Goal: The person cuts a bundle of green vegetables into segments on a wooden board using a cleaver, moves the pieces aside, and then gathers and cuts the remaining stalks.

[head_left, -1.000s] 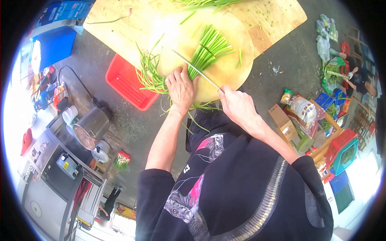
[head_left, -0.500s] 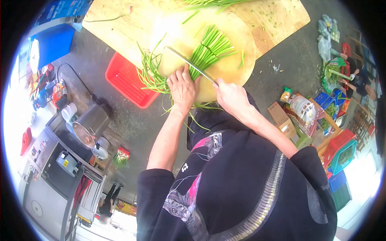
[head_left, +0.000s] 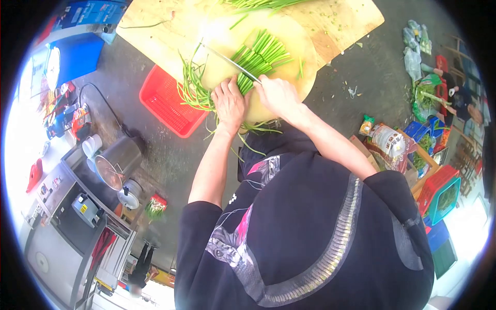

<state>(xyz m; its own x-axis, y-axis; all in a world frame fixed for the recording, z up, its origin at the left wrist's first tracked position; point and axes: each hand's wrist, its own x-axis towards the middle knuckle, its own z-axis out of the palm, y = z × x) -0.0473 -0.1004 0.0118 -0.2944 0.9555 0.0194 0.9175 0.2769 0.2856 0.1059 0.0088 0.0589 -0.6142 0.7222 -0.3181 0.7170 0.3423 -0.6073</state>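
Observation:
On a round cutting board (head_left: 302, 41) lies a bundle of green stalks (head_left: 263, 54), cut into even lengths at the right. My left hand (head_left: 229, 105) presses on the bundle with its fingers bent round the stalks. My right hand (head_left: 279, 96) is closed on the handle of a knife (head_left: 230, 62), whose blade lies across the stalks just beyond my left fingertips. Loose thin green ends (head_left: 192, 85) spill over the board's left edge. More long green stalks (head_left: 263, 4) lie at the top of the wooden table (head_left: 351, 23).
A red basket (head_left: 173, 103) stands on the floor left of the board. Further left are a large metal pot (head_left: 119, 160) and a metal counter (head_left: 67, 222). Crates (head_left: 436, 191) and bags (head_left: 387, 142) are at the right. Other people are at the far right and lower left.
The knife and my right hand have moved left and up in view, and the blade sits nearer the stalks' left part. The whole view has shifted slightly.

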